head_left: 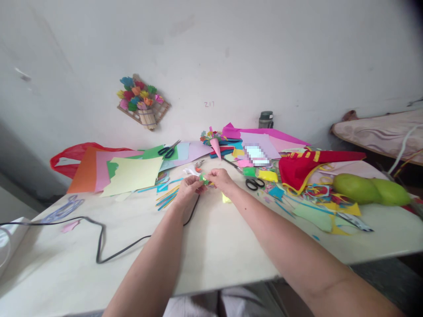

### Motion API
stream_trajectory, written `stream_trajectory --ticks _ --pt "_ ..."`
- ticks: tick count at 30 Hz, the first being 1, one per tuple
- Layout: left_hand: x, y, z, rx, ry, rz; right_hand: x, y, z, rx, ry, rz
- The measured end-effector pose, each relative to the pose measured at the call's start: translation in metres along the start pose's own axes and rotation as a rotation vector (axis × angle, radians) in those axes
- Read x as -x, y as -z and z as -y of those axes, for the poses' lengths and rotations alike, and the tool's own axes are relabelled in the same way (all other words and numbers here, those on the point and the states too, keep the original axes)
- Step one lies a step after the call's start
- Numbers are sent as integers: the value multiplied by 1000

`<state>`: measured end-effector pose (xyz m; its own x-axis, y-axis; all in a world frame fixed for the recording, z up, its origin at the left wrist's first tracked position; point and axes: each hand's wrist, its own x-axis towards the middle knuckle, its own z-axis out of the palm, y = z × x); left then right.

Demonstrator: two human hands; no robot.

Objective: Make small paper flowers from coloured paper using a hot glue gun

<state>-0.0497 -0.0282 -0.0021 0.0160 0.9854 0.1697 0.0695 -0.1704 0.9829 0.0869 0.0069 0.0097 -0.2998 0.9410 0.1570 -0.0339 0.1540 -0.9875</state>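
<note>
While both my hands meet over the middle of the table [211,246], a small green piece [203,178] sits between my fingertips, raised just above the tabletop. Left hand [191,186]: fingers curled, nearly closed, pinching the piece from its left side. Right hand [219,177]: thumb and fingertips drawn together on its right side. Piece is too small to make out its exact shape; can't tell which fingertips bear on it underneath.

Just right of my hands, near side: yellow scrap [226,198], partly behind my right wrist. Left of my left hand: blue and yellow strips [168,197], fanned out. Black cord [101,242] runs from the left edge to beneath my left forearm and shows again beyond it.

Far left: overlapping paper sheets [135,176], dark scissors [169,150] lying on them. Far middle: pink cone [215,148] with colourful bits at its wide end. Right of my right hand: green packet [249,171], yellow packet [268,176], black-handled scissors [254,184] just nearer. Further right: red cloth [297,171] with yellow trim, loose paper cuttings, two green fruits [355,188]. Bottle [266,119] stands at the far side, by the wall.
</note>
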Motion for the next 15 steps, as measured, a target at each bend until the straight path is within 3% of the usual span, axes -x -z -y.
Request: stream_trajectory --ticks 15 --pt "1 -1 -3 7 42 -5 -1 1 -2 17 3 14"
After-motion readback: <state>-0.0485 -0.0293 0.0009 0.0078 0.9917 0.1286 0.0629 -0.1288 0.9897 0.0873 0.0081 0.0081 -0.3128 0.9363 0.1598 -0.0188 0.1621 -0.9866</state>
